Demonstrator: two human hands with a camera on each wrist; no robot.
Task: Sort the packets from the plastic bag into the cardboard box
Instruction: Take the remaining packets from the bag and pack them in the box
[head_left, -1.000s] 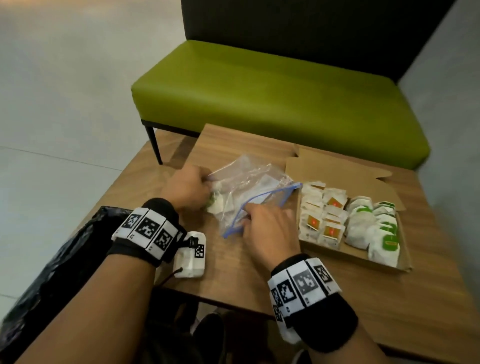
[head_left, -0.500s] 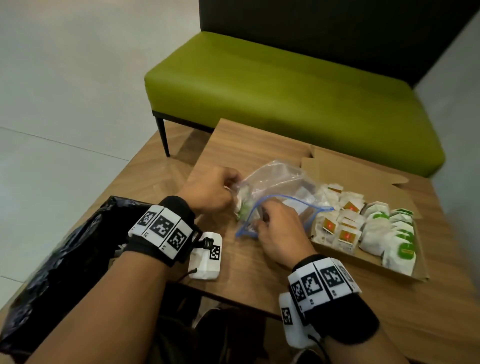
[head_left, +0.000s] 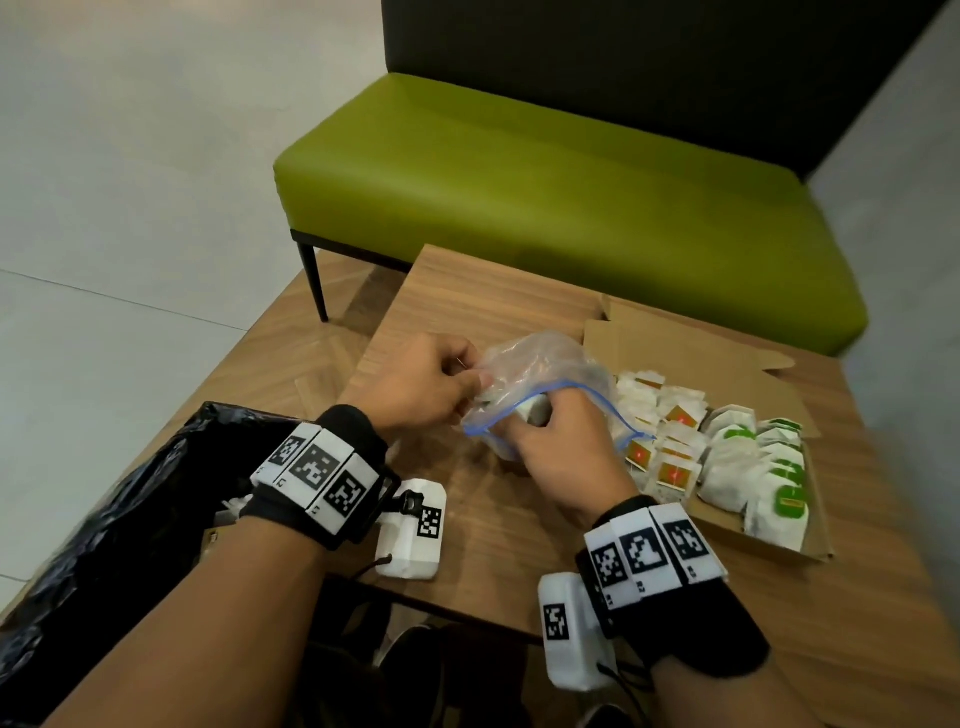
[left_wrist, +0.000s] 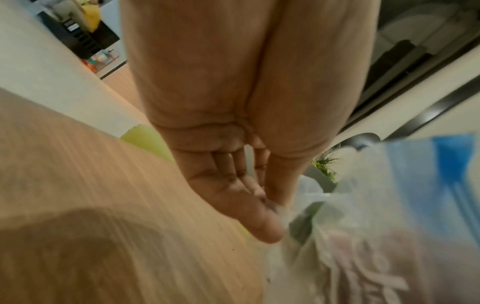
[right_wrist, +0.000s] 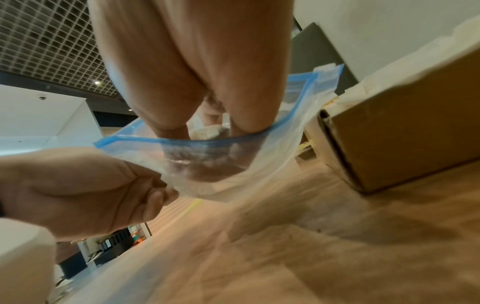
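While we lean over it, the wooden table (head_left: 483, 519) carries everything, its near edge running just under our wrists and bare wood lying between our hands and that edge. Beyond its far edge stands a green bench (head_left: 561, 197). At our left, a black plastic sack (head_left: 119, 525) sits off the table's near left corner. On the right of the table lies the open cardboard box (head_left: 691, 343), its flap laid back toward the bench, its near wall close to the table's right front. Rows of packets (head_left: 727, 457) fill it: orange-marked ones on the left side, green-marked ones on the right. Just left of the box, touching its left end, the clear plastic bag (head_left: 540, 369) with a blue zip rim is held up off the wood. Our left hand (head_left: 421, 384) has its grip pinching the bag's left side between thumb and curled fingers. Our right hand (head_left: 561, 447) reaches into the bag's open mouth, fingers past the blue rim; its grip closes round a pale packet (head_left: 535, 410) there. A white wrist-camera block (head_left: 413, 530) hangs under our left wrist over the table.
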